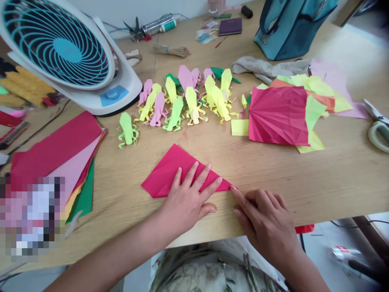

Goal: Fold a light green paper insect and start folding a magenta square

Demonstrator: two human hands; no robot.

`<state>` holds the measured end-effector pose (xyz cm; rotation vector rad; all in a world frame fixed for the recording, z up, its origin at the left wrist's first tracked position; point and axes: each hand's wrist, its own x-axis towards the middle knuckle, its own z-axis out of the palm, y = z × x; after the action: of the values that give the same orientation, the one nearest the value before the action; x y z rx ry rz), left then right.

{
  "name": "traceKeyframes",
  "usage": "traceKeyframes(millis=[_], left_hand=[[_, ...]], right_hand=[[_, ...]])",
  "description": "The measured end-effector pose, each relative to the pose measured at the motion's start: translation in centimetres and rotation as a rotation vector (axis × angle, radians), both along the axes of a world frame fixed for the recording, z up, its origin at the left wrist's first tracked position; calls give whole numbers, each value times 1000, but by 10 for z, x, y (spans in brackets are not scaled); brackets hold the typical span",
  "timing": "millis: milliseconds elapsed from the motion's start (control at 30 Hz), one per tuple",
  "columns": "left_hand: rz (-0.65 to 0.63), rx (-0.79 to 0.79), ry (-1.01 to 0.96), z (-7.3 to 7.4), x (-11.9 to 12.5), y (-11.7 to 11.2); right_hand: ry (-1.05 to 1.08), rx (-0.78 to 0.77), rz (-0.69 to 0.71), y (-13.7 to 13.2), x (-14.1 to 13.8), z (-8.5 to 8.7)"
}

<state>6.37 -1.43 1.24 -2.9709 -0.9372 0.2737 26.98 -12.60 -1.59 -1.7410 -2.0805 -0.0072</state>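
Observation:
A folded red paper (170, 166) in a kite-like shape lies on the wooden table in front of me, its narrow tip pointing right. My left hand (193, 194) rests on it palm down with fingers spread. At the narrow tip, the index finger of my right hand (266, 215) touches the paper, while its other fingers are curled in. Whether the right thumb pinches the tip cannot be made out. Beyond the paper stand several folded paper octopus-like figures (192, 105) in yellow, green and pink.
Creased red paper (279, 117) tops a pile of coloured sheets at right, with scissors (378, 121) beyond. Stacked coloured paper (57, 142) lies at left below a white fan (121, 85). A grey cloth (267, 67) and blue bag (291, 28) sit at the back.

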Motion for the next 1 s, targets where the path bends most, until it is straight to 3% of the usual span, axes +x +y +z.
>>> traceKeyframes(millis=[1000], left_hand=[[0,-45,-4,-2,0,2]], right_hand=[[-26,6,-31,0,-1,0]])
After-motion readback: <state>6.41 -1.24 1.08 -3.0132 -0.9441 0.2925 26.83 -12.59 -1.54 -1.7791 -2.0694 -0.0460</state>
